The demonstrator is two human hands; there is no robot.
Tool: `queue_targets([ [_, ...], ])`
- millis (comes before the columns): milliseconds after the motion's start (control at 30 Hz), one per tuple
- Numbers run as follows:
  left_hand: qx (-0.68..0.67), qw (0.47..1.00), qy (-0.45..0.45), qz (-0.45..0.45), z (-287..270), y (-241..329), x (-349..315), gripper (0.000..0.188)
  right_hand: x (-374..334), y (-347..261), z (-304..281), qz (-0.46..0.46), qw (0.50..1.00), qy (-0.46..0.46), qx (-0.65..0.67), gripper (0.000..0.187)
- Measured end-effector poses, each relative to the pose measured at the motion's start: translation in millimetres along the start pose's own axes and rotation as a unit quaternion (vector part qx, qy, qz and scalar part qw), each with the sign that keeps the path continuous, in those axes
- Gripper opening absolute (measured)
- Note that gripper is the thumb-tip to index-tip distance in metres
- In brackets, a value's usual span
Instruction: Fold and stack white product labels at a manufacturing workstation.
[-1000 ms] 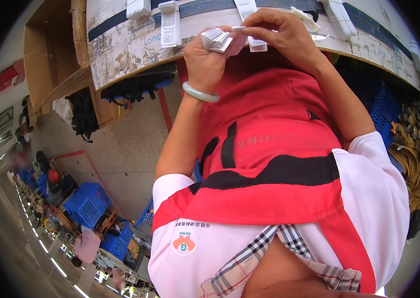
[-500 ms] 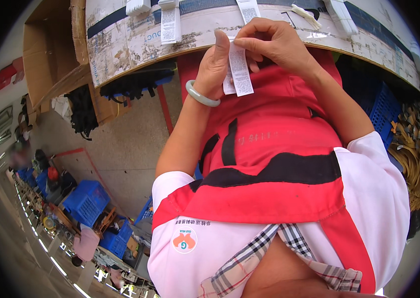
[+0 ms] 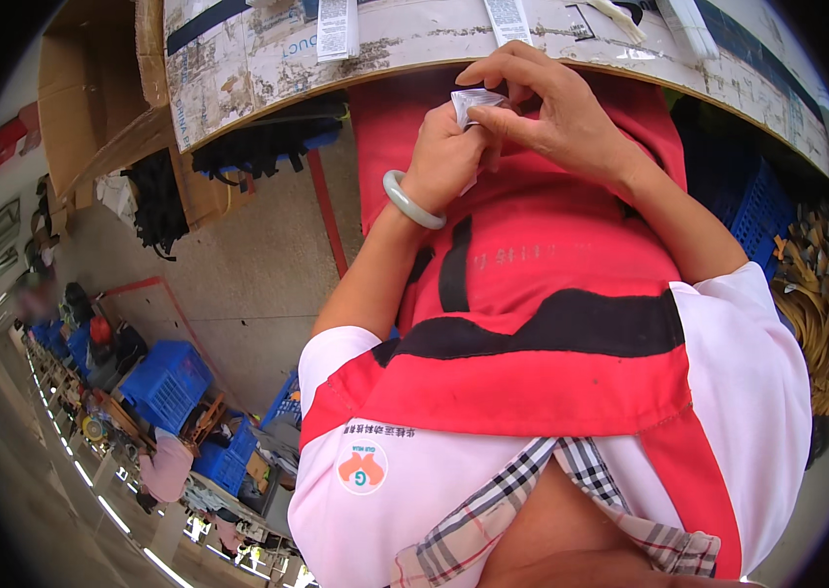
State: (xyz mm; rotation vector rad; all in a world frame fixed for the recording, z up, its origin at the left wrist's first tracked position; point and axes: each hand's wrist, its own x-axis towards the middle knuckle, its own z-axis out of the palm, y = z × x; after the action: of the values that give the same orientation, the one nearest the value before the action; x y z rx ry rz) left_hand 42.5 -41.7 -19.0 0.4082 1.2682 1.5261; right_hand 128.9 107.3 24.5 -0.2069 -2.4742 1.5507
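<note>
A small stack of white printed labels [image 3: 476, 101] sits between my two hands, just in front of the table edge. My left hand [image 3: 446, 157] is closed around the lower part of the stack, and a pale bangle circles that wrist. From the right, my right hand [image 3: 556, 113] curls over the stack, its thumb pressed to the labels' side and its index finger arched above them. The layered edges of the labels face up. Most of their length is hidden inside the left hand.
On the worn cardboard-covered table [image 3: 248, 93] lie a printed label strip [image 3: 337, 29], another label strip [image 3: 508, 20] and a white bundle [image 3: 686, 27]. A cardboard box [image 3: 91, 108] stands left; a blue crate [image 3: 765, 218] and brown strips [image 3: 819, 304] are at right.
The labels hung down as flat strips with their print showing; now their layered edges point up. My left hand has closed around them, and my right hand has shifted over the stack.
</note>
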Motion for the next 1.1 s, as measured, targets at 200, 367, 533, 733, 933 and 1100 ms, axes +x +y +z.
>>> queue_targets([
  [200,-0.071,0.997,0.039,-0.021,6.3,5.8,-8.3,0.005,-4.8,-2.7,-13.9,0.030,0.998,-0.033,0.045,0.017],
  [367,-0.039,0.999,0.036,0.005,4.4,0.1,-8.5,0.007,-10.0,6.0,-13.0,-0.068,0.997,-0.035,0.015,0.007],
  [533,-0.034,0.999,0.031,0.008,3.5,-4.0,-7.1,0.007,-8.9,3.6,-15.3,-0.101,0.993,-0.052,-0.019,0.008],
  [733,-0.025,0.999,0.031,-0.010,4.3,-8.4,-9.0,0.006,-9.7,2.5,-13.6,-0.011,0.999,-0.042,0.002,0.012],
  [933,0.000,0.999,0.035,-0.001,5.4,-10.6,-7.3,0.006,-9.0,12.3,-12.0,-0.083,0.993,-0.042,-0.068,0.011],
  [1100,-0.012,1.000,0.021,-0.006,5.3,-8.7,-7.8,0.006,-10.0,8.8,-10.8,-0.048,0.997,-0.029,-0.050,0.009],
])
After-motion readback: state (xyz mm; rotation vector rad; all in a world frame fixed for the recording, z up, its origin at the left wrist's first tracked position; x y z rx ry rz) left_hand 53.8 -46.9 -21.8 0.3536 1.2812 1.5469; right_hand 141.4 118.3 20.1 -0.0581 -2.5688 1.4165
